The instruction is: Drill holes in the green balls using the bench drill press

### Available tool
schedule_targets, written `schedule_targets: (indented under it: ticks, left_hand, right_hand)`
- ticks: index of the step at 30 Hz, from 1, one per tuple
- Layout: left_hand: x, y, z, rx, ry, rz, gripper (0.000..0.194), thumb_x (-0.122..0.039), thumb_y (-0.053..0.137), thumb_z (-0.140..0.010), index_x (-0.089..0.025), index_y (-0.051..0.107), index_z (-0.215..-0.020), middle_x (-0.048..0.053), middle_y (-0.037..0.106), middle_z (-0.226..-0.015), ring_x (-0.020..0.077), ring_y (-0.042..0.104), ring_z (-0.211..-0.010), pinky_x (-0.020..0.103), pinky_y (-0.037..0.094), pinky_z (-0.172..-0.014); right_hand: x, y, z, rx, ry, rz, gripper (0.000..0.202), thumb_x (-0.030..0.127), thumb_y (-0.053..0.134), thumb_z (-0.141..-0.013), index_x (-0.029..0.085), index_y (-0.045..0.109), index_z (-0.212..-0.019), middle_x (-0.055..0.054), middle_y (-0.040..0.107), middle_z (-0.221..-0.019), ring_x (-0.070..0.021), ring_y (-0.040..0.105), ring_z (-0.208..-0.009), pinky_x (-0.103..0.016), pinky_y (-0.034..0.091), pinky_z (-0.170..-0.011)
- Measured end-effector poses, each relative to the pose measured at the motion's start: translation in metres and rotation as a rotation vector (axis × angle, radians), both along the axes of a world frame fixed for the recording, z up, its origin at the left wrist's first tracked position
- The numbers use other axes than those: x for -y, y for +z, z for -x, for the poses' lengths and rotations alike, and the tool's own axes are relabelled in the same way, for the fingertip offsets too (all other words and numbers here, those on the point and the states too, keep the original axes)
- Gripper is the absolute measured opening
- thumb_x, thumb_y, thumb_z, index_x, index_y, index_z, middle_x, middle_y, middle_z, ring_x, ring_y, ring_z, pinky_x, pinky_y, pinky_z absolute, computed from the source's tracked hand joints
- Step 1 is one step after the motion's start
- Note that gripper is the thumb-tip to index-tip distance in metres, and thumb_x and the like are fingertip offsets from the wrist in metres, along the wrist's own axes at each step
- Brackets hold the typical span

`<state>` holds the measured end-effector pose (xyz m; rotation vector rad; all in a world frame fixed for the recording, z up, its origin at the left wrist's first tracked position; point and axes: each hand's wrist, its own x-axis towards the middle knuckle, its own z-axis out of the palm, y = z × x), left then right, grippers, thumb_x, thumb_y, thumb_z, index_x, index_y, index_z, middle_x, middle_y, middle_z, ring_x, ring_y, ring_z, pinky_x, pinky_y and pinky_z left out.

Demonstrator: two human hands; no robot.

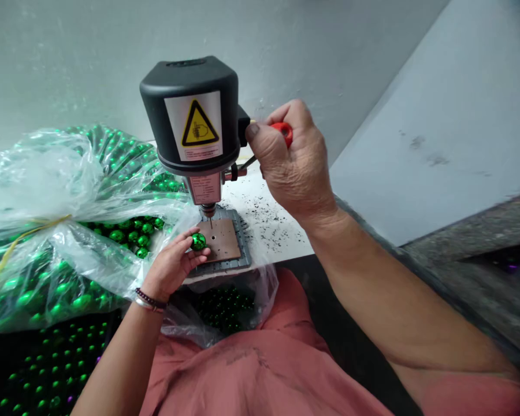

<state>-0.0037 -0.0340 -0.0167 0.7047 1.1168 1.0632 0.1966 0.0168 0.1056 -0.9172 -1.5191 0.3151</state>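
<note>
Between the fingers of my left hand [177, 260] is a shiny green ball [198, 241], just left of the drill bit [211, 223]. Under it lies a brown board [227, 238] with a small hole, on the grey base plate [244, 254] of a black bench drill press [190, 115]. The bit hangs above the board, apart from the ball. My right hand [297, 162] is wrapped round the red knob [283, 133] of the press's lever, at the right of the machine's head. A warning label covers the front of the head.
A large clear plastic bag [47, 173] of green balls, tied with yellow string, bulges at the left. Dark shavings [273, 225] litter the white tabletop. An open bag of green balls [225, 306] hangs below the table's front edge. More green balls [56, 358] lie at the lower left.
</note>
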Motion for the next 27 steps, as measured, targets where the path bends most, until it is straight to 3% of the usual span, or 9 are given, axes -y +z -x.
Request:
schedule_targets:
  ticks: [4, 9, 13, 21, 27]
  left_hand:
    - [-0.004, -0.002, -0.002, -0.034, 0.035, -0.019, 0.044, -0.017, 0.070, -0.065, -0.016, 0.055, -0.106, 0.000, 0.062, -0.085, 0.0144, 0.067, -0.077, 0.024, 0.054, -0.070]
    - [-0.014, -0.008, -0.007, -0.439, -0.062, -0.136, 0.038, -0.032, 0.067, -0.067, -0.015, 0.058, -0.100, -0.003, 0.059, -0.067, 0.0061, 0.051, -0.047, 0.017, 0.040, -0.043]
    - [-0.022, -0.013, -0.010, -0.641, -0.086, -0.222, 0.037, -0.033, 0.064, -0.067, -0.014, 0.060, -0.098, -0.004, 0.059, -0.068, 0.0044, 0.041, -0.041, 0.018, 0.033, -0.040]
    - [-0.030, -0.015, -0.010, -0.887, -0.112, -0.252, 0.041, -0.035, 0.063, -0.069, -0.019, 0.067, -0.107, 0.000, 0.070, -0.086, 0.0141, 0.060, -0.071, 0.024, 0.047, -0.065]
    - [-0.036, -0.014, -0.012, -0.998, -0.157, -0.264, 0.051, -0.036, 0.066, -0.068, -0.019, 0.065, -0.116, 0.003, 0.072, -0.103, 0.0209, 0.063, -0.095, 0.031, 0.046, -0.088]
  right_hand:
    - [0.001, 0.001, 0.002, -0.044, 0.002, 0.022, 0.041, 0.059, 0.054, -0.078, 0.021, 0.040, -0.073, 0.007, 0.037, -0.055, -0.0047, 0.035, -0.050, -0.022, 0.032, -0.053]
    - [0.000, 0.001, 0.002, -0.067, 0.022, 0.028, 0.043, 0.062, 0.055, -0.075, 0.021, 0.040, -0.073, 0.008, 0.037, -0.054, -0.0050, 0.035, -0.049, -0.022, 0.033, -0.052]
    - [0.002, 0.002, 0.002, -0.047, 0.020, 0.021, 0.042, 0.059, 0.054, -0.077, 0.020, 0.040, -0.074, 0.008, 0.035, -0.055, -0.0044, 0.034, -0.049, -0.021, 0.033, -0.052]
    - [0.005, 0.005, -0.002, 0.019, -0.012, 0.003, 0.028, 0.044, 0.052, -0.082, 0.021, 0.040, -0.073, 0.007, 0.039, -0.058, -0.0046, 0.036, -0.052, -0.020, 0.035, -0.053]
    - [0.004, 0.006, -0.003, 0.023, -0.006, -0.022, 0.030, 0.045, 0.054, -0.082, 0.021, 0.039, -0.072, 0.006, 0.039, -0.059, -0.0055, 0.035, -0.053, -0.020, 0.034, -0.052]
